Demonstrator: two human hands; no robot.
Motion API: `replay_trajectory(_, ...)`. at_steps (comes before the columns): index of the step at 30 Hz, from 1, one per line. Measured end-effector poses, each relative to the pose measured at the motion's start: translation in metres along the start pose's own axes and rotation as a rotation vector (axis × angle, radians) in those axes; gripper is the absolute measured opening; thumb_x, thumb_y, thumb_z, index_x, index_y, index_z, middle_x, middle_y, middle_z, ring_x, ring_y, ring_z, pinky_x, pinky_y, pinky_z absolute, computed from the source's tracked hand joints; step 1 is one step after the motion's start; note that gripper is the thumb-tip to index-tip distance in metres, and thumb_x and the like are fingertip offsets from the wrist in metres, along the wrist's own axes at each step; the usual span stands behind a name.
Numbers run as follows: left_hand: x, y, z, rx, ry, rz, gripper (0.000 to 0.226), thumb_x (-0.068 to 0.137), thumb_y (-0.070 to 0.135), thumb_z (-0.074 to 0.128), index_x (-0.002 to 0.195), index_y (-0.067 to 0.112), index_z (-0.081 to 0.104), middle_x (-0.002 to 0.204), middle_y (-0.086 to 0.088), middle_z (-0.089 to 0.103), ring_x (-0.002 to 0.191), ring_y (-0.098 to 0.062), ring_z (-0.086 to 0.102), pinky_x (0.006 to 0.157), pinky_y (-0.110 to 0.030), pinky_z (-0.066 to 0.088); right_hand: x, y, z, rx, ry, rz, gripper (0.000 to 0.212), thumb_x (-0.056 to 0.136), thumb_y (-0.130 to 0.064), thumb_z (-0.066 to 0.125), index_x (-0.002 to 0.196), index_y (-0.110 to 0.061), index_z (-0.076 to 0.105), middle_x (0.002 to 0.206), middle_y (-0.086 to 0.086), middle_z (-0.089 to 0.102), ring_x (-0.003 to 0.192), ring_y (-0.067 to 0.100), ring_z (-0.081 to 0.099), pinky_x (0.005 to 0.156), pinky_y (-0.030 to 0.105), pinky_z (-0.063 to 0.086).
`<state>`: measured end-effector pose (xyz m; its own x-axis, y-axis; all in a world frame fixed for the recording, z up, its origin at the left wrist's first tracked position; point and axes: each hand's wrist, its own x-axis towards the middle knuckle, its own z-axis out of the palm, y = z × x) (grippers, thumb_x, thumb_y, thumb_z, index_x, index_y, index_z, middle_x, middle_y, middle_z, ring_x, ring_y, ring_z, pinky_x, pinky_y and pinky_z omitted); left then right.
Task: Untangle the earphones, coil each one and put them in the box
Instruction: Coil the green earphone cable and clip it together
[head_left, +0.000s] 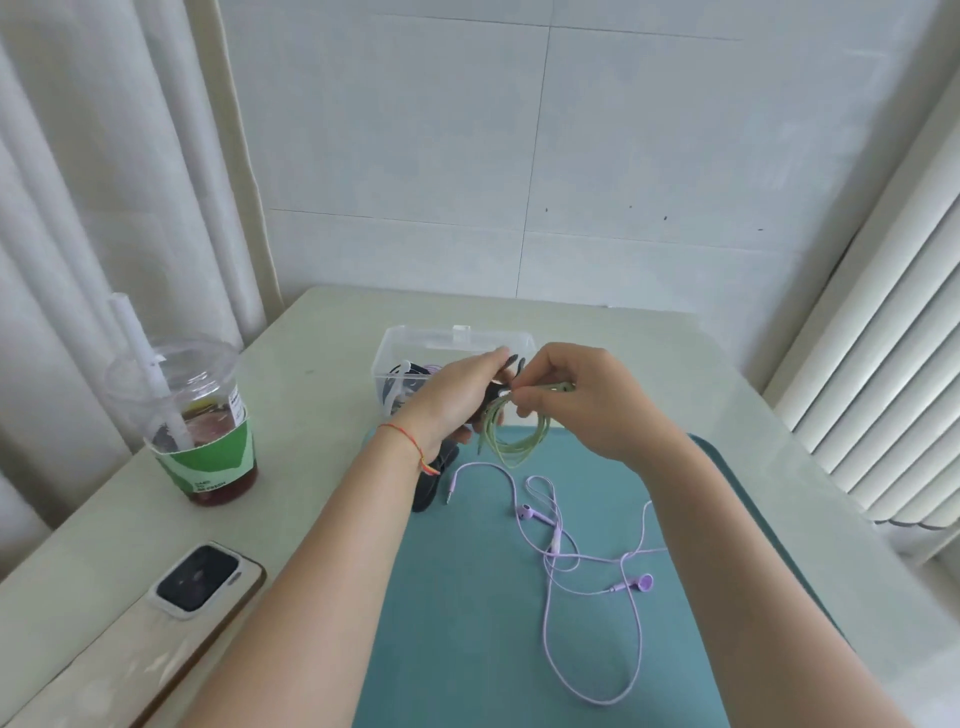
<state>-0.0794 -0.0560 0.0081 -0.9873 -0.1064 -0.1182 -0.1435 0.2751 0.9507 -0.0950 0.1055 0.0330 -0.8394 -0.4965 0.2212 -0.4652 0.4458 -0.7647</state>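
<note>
A coiled green earphone (519, 441) hangs above the far edge of the teal mat (467, 597). My left hand (457, 400) holds the coil together with a black strap. My right hand (582, 400) pinches the top of the green coil, its fingers curled. A purple earphone (587, 566) lies loose and uncoiled on the mat, its plug (449, 491) at the left. The clear plastic box (447, 343) stands just behind my hands, with dark and white cables inside. A dark object (428, 488) lies on the mat under my left wrist.
A plastic cup (192, 421) of dark drink with a straw and green sleeve stands at the left. A phone (197, 577) lies face down near the front left. A radiator (883, 389) runs along the right, and curtains hang at the left.
</note>
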Motion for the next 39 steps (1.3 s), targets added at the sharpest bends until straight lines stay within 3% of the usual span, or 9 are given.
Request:
replay_trajectory(3, 0.002, -0.005, 0.007, 0.033, -0.001, 0.053, 0.042, 0.096, 0.050, 0.039, 0.083, 0.019, 0.065, 0.067, 0.001, 0.058, 0.050, -0.015, 0.043, 0.048, -0.022, 0.027, 0.001, 0.005, -0.004, 0.021, 0.084, -0.028, 0.009, 0.085, -0.014, 0.069, 0.079, -0.021, 0.066, 0.074, -0.013, 0.072, 0.076, 0.002, 0.065, 0.065, 0.014, 0.044)
replay_trajectory(9, 0.002, -0.010, 0.010, 0.041, 0.066, 0.114, 0.046, 0.101, 0.046, 0.036, 0.084, 0.021, 0.070, 0.069, 0.009, 0.064, 0.061, -0.012, 0.054, 0.043, -0.017, 0.035, 0.001, 0.010, 0.001, 0.097, 0.152, -0.026, 0.006, 0.087, -0.013, 0.068, 0.082, -0.016, 0.066, 0.075, -0.006, 0.074, 0.078, 0.007, 0.069, 0.071, 0.019, 0.051)
replay_trajectory(13, 0.004, -0.013, 0.010, 0.155, 0.064, 0.156, 0.051, 0.098, 0.052, 0.034, 0.091, 0.019, 0.072, 0.087, -0.002, 0.072, 0.074, -0.019, 0.062, 0.075, -0.032, 0.051, 0.000, 0.008, 0.002, 0.101, 0.138, -0.019, 0.005, 0.087, -0.012, 0.067, 0.083, -0.014, 0.066, 0.074, -0.005, 0.074, 0.071, 0.002, 0.066, 0.061, 0.013, 0.045)
replay_trajectory(15, 0.004, -0.016, 0.007, 0.204, 0.021, 0.156, 0.050, 0.090, 0.058, 0.032, 0.088, 0.025, 0.069, 0.089, -0.010, 0.072, 0.072, -0.021, 0.060, 0.079, -0.039, 0.052, 0.000, 0.010, 0.002, 0.080, 0.120, -0.005, 0.004, 0.087, -0.012, 0.067, 0.083, -0.013, 0.067, 0.074, -0.004, 0.074, 0.064, -0.003, 0.062, 0.056, 0.007, 0.038)
replay_trajectory(20, 0.003, -0.017, 0.009, 0.178, -0.040, 0.156, 0.047, 0.100, 0.045, 0.037, 0.093, 0.010, 0.068, 0.064, -0.001, 0.054, 0.056, -0.018, 0.046, 0.060, -0.030, 0.039, 0.002, 0.016, -0.004, 0.036, 0.153, 0.044, 0.005, 0.086, -0.014, 0.068, 0.082, -0.017, 0.066, 0.075, -0.004, 0.074, 0.071, 0.004, 0.064, 0.061, 0.014, 0.043)
replay_trajectory(25, 0.003, -0.015, 0.010, 0.204, -0.040, 0.148, 0.047, 0.100, 0.045, 0.037, 0.085, 0.015, 0.070, 0.060, -0.001, 0.055, 0.051, -0.015, 0.046, 0.059, -0.029, 0.038, 0.002, 0.015, -0.005, -0.014, 0.105, 0.037, 0.007, 0.084, -0.012, 0.068, 0.080, -0.017, 0.066, 0.075, -0.007, 0.074, 0.081, 0.012, 0.068, 0.071, 0.026, 0.051)
replay_trajectory(30, 0.002, -0.015, 0.011, 0.216, -0.017, 0.119, 0.055, 0.087, 0.056, 0.042, 0.080, 0.006, 0.063, 0.058, 0.000, 0.051, 0.059, -0.021, 0.045, 0.062, -0.032, 0.037, 0.001, 0.015, -0.009, -0.014, 0.031, 0.072, 0.004, 0.085, -0.013, 0.068, 0.081, -0.013, 0.067, 0.076, -0.003, 0.074, 0.076, 0.014, 0.066, 0.066, 0.026, 0.048)
replay_trajectory(34, 0.001, -0.013, 0.013, 0.170, -0.138, 0.060, 0.069, 0.080, 0.062, 0.042, 0.104, 0.002, 0.066, 0.079, -0.008, 0.058, 0.071, -0.020, 0.051, 0.068, -0.031, 0.044, -0.001, 0.023, -0.019, 0.227, -0.118, 0.177, 0.007, 0.087, -0.007, 0.067, 0.080, -0.006, 0.067, 0.076, 0.009, 0.071, 0.070, 0.013, 0.062, 0.073, 0.027, 0.052)
replay_trajectory(39, -0.007, -0.009, 0.007, 0.087, -0.280, 0.071, 0.054, 0.096, 0.061, 0.039, 0.096, 0.016, 0.070, 0.069, -0.001, 0.046, 0.059, -0.015, 0.040, 0.047, -0.014, 0.035, 0.000, 0.026, -0.020, 0.416, -0.195, 0.210, 0.012, 0.091, -0.006, 0.062, 0.079, -0.006, 0.065, 0.073, 0.009, 0.066, 0.072, 0.018, 0.064, 0.068, 0.023, 0.050)
